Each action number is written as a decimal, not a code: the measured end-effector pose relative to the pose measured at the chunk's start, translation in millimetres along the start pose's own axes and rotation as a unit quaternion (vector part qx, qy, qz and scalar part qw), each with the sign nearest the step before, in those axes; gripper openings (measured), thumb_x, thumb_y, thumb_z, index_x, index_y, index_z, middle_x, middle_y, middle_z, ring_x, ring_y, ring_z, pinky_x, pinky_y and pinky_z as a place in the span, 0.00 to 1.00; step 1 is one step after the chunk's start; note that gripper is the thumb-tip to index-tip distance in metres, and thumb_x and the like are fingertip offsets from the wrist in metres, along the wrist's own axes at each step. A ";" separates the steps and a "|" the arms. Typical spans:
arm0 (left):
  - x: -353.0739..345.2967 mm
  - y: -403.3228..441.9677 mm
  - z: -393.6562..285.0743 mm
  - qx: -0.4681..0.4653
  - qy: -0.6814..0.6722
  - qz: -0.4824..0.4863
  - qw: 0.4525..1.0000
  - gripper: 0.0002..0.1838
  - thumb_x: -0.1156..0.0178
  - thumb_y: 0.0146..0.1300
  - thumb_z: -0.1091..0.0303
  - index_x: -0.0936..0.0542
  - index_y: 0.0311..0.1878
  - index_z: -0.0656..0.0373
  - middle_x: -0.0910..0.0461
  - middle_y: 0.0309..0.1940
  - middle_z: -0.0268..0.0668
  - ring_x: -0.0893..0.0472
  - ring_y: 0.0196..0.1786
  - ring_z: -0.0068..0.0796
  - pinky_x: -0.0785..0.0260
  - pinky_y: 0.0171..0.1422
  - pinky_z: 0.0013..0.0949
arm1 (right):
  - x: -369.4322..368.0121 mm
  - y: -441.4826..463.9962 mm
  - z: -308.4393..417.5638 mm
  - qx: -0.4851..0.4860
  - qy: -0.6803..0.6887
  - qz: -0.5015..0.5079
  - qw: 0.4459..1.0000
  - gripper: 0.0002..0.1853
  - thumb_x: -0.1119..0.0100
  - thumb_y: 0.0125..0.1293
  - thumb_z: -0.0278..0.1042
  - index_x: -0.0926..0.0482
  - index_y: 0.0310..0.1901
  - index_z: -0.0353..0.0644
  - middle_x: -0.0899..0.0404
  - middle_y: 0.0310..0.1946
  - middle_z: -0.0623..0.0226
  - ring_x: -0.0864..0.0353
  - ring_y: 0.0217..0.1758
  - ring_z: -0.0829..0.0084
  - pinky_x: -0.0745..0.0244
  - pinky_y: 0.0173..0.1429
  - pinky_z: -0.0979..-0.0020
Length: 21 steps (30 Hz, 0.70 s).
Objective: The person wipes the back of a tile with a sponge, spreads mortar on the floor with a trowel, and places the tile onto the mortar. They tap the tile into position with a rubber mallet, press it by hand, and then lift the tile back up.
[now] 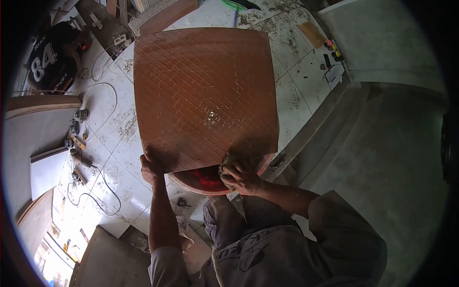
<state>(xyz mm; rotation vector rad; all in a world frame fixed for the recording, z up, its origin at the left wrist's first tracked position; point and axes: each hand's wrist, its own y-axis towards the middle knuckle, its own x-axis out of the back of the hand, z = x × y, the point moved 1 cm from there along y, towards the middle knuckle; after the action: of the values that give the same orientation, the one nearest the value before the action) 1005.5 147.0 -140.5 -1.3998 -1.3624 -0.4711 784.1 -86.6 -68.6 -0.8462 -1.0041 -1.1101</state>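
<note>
A large reddish-brown panel with diagonal grooved lines fills the middle of the head view. Wet, shiny spots show around its centre. At its lower left corner, my left hand is closed on the edge, thumb on the top face. My right hand is closed around a crumpled, dirty grey-brown rag at the lower right edge. Below that edge sits a round basin, red inside, partly covered by the panel. The panel's underside and what bears it are hidden.
A person in a black shirt crouches at upper left. Power tools and cables lie along the left of the dusty tiled floor. A green-headed brush lies beyond the panel. Small items and a low ledge are at right.
</note>
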 end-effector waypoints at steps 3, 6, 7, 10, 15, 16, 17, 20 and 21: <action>1.2 2.2 -1.7 0.000 0.001 -0.003 1.000 0.34 0.70 0.65 0.34 0.26 0.39 0.55 0.21 0.33 0.55 0.24 0.40 0.63 0.36 0.43 0.57 | 0.4 0.9 -0.8 0.027 -0.034 0.055 0.998 0.23 0.39 0.42 0.45 0.27 0.44 0.54 0.37 0.53 0.65 0.39 0.56 0.60 0.37 0.56 0.49; 2.7 -0.4 -3.4 0.005 0.000 0.000 1.000 0.34 0.71 0.65 0.34 0.26 0.40 0.55 0.21 0.33 0.56 0.24 0.40 0.63 0.36 0.43 0.58 | -5.6 -5.9 2.4 0.090 -0.071 0.083 0.990 0.23 0.45 0.48 0.48 0.28 0.48 0.53 0.38 0.56 0.66 0.42 0.59 0.59 0.36 0.56 0.49; 3.3 -0.4 -3.7 0.007 0.000 0.006 1.000 0.35 0.71 0.64 0.34 0.26 0.40 0.56 0.21 0.33 0.56 0.24 0.40 0.63 0.36 0.43 0.58 | -14.4 -9.7 4.6 0.088 -0.073 0.077 0.990 0.23 0.45 0.48 0.48 0.28 0.48 0.53 0.38 0.56 0.66 0.42 0.59 0.59 0.36 0.56 0.49; 5.3 -1.1 -5.7 0.010 0.004 0.013 1.000 0.35 0.71 0.64 0.34 0.26 0.41 0.56 0.21 0.34 0.56 0.24 0.40 0.63 0.36 0.44 0.57 | -27.6 -8.0 7.9 0.106 -0.062 0.118 0.986 0.21 0.47 0.55 0.46 0.27 0.50 0.52 0.39 0.60 0.67 0.47 0.66 0.58 0.36 0.58 0.49; 6.3 -1.8 -7.3 0.017 0.004 0.022 1.000 0.35 0.72 0.64 0.33 0.27 0.41 0.55 0.21 0.35 0.55 0.24 0.41 0.62 0.36 0.45 0.57 | -81.0 13.4 -8.9 -0.148 0.138 0.092 0.975 0.16 0.46 0.59 0.42 0.23 0.47 0.44 0.28 0.51 0.60 0.28 0.55 0.57 0.31 0.56 0.56; 7.6 -1.7 -8.9 0.025 0.019 0.028 0.999 0.34 0.72 0.64 0.33 0.27 0.41 0.54 0.21 0.35 0.55 0.24 0.41 0.62 0.36 0.45 0.57 | -86.0 14.9 -10.2 -0.174 0.091 0.142 0.970 0.17 0.45 0.57 0.41 0.22 0.47 0.45 0.26 0.48 0.59 0.25 0.50 0.58 0.29 0.52 0.58; 9.3 -3.3 -10.1 0.024 0.020 0.030 0.999 0.33 0.72 0.65 0.34 0.27 0.41 0.54 0.21 0.35 0.55 0.24 0.41 0.62 0.36 0.45 0.57 | -89.7 13.6 -9.7 -0.199 0.043 0.193 0.960 0.17 0.43 0.55 0.40 0.22 0.47 0.46 0.24 0.44 0.58 0.23 0.46 0.59 0.27 0.49 0.60; 10.5 -3.2 -11.4 0.035 0.022 0.027 0.999 0.31 0.69 0.66 0.36 0.28 0.38 0.54 0.21 0.34 0.53 0.24 0.41 0.61 0.35 0.44 0.56 | -91.4 -6.6 -3.4 -0.185 0.112 0.156 0.964 0.18 0.43 0.55 0.40 0.22 0.46 0.44 0.22 0.43 0.57 0.23 0.48 0.57 0.28 0.51 0.59; 10.7 -3.5 -11.6 0.048 0.014 0.021 0.999 0.31 0.69 0.66 0.36 0.28 0.38 0.54 0.21 0.34 0.53 0.24 0.41 0.61 0.35 0.44 0.56 | -83.3 -13.5 -4.4 -0.169 0.107 0.161 0.966 0.18 0.43 0.55 0.40 0.22 0.46 0.44 0.22 0.43 0.57 0.23 0.48 0.57 0.28 0.51 0.59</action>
<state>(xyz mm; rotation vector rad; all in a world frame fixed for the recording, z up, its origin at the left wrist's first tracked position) 1009.7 141.1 -126.0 -1.3344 -1.3135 -0.3917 761.1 -68.3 -147.8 -1.0935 -0.4787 -1.0768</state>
